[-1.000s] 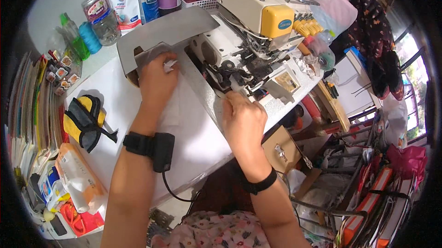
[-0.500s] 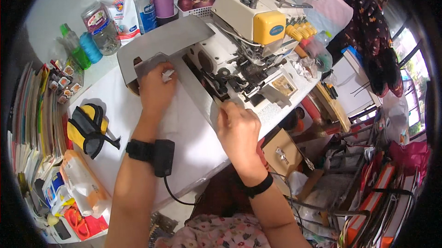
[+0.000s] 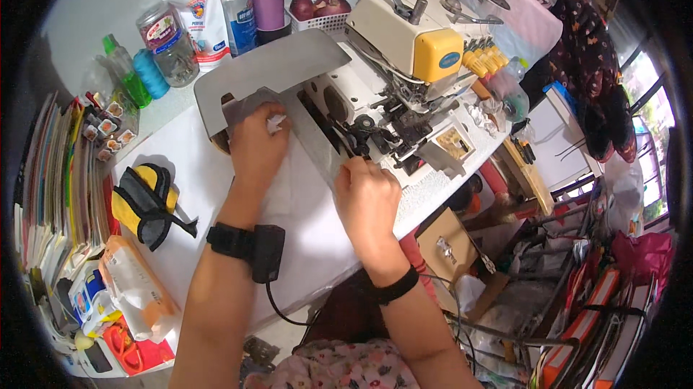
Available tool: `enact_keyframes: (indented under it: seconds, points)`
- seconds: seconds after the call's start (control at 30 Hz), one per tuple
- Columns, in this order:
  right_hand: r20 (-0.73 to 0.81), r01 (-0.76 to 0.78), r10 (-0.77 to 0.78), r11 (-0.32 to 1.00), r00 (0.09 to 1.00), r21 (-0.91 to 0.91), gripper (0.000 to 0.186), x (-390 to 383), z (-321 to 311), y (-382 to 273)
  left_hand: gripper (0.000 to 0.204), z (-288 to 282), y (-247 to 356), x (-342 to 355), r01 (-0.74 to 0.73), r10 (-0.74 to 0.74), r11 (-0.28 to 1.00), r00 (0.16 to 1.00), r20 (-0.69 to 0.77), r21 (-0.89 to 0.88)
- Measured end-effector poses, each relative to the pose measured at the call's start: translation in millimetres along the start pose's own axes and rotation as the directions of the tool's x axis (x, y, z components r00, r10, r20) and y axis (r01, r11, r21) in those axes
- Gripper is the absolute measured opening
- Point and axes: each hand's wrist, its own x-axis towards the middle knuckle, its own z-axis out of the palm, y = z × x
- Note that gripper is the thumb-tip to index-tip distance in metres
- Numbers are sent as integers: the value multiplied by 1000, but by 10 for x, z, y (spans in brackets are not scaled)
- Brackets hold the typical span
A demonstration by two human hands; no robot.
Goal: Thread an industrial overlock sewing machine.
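An overlock sewing machine (image 3: 404,35), cream with a yellow front cover, stands on the worktable, its looper parts exposed. My left hand (image 3: 256,147) is closed around a crumpled white tissue (image 3: 276,123), of which a bit shows between the fingers. It rests at the near edge of the grey metal cover plate (image 3: 274,64) left of the machine. My right hand (image 3: 369,198) is closed in a pinch at the machine's near side, just below the loopers (image 3: 364,129). Whatever its fingertips hold is hidden.
A yellow-and-black fabric piece (image 3: 148,201) lies left of my left forearm. Stacked papers (image 3: 58,187), red scissors (image 3: 124,349) and a soft pack (image 3: 137,288) line the left edge. A jar (image 3: 167,46) and cans stand behind. An open cardboard box (image 3: 447,245) sits below right.
The whole view has shifted a little, so the table and machine sit lower and further right. My right hand has drawn slightly left, away from the loopers. The left hand keeps its hold.
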Motion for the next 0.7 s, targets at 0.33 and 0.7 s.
enact_keyframes:
  seconds: [0.33,0.7]
  points:
    - [68,-303,297,901,952,310,6,-99,-73,102,25,-34,75,11,41,-41,999,999,35,2]
    - [56,-372,385,832,921,412,3,-133,-71,123,26,-53,62,26,53,-52,999,998,48,-10]
